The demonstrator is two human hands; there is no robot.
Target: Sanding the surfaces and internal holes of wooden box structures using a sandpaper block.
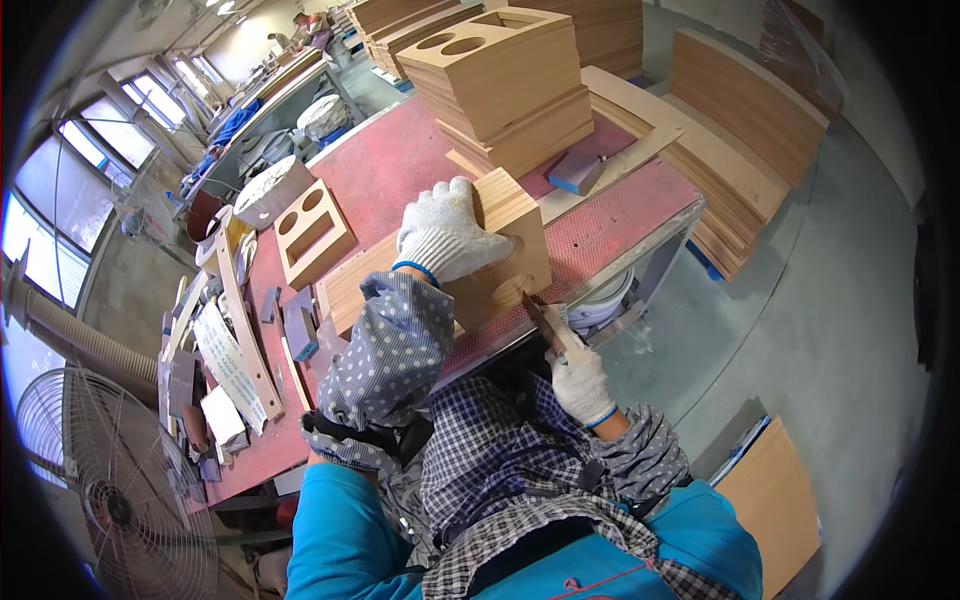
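In a white knit glove, my left hand (447, 230) is closed over the top of a wooden box-shaped piece (520, 240), which is tilted up near the front edge of the red-topped table. The side of the piece facing me has a rounded cutout, partly shaded. My right hand (580, 385), also gloved, grips a narrow dark-brown strip (541, 322). The strip's far end touches the lower part of the piece beside the cutout; its exact kind cannot be made out.
Stacked wooden panels with round cutouts (500, 85) stand at the table's far side. Beside them lies a grey-blue block (577, 172). A similar cutout piece (313, 232) and a curved wooden strip (243, 320) lie leftward. A fan (118, 500) stands lower left; curved panels (745, 110) lean at right.
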